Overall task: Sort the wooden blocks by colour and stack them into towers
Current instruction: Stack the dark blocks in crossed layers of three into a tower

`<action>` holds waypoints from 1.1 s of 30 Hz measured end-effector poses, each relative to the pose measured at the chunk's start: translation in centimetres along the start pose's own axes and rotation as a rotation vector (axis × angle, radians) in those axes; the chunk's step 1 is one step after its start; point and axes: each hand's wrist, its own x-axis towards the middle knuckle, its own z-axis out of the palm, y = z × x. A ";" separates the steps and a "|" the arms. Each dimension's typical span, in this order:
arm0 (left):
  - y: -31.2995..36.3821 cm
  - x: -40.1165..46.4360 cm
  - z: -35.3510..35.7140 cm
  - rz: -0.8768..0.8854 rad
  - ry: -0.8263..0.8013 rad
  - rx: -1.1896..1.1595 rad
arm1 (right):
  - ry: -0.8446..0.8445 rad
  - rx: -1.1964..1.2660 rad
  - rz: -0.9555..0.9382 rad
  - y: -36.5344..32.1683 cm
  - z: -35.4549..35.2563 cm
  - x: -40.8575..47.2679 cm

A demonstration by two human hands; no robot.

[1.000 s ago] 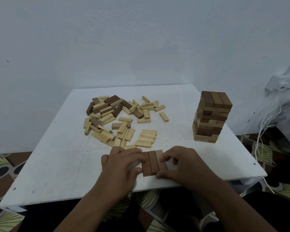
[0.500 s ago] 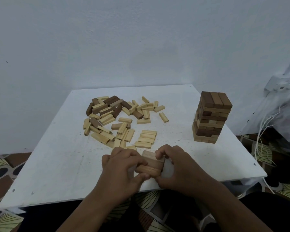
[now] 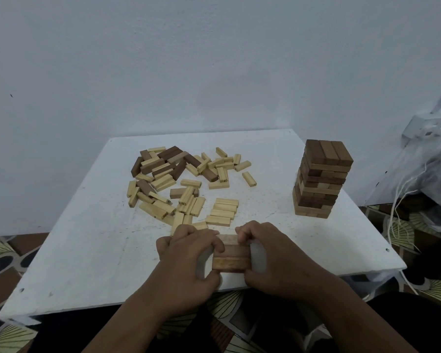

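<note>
The left hand [image 3: 186,261] and right hand [image 3: 273,258] grip a small bundle of brown blocks [image 3: 231,256] between them at the lower middle of the frame, fingers curled over its ends and thumbs tucked under its near edge. A second ago those blocks lay flat in a row on the table [image 3: 87,263], long sides running away from me; now the bundle is turned crosswise and tipped up so that its side faces show, and it looks lifted off the surface, though I cannot tell whether the far edge still touches. I take this as a squared-up brown layer picked up whole, probably bound for the tower [image 3: 318,179] at the right of the frame, which stands well apart from the hands and shows brown and pale courses mixed. The loose pile [image 3: 178,179], left of centre, has not moved, and it holds many pale blocks with a few brown ones among them; a tidy row of pale blocks [image 3: 223,211] lies just above the hands. No box, tray or other container shows on the table. At the right edge lies a white bag [image 3: 433,179] with cords; its contents are hidden.
</note>
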 end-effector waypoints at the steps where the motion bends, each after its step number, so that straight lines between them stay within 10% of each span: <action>1: 0.0 0.0 0.0 -0.006 0.009 -0.023 | 0.003 -0.002 0.009 0.1 -0.2 0.0; 12: 0.2 -0.3 -0.3 -0.113 0.011 -0.150 | 0.048 0.049 0.024 0.6 -1.2 -0.4; 22: 2.7 3.1 -3.3 -0.118 0.208 -0.833 | 0.318 0.431 -0.010 -2.2 -5.7 -0.5; 33: 10.0 11.3 -4.0 0.043 0.269 -0.835 | 0.655 0.527 -0.136 -1.8 -13.1 -0.9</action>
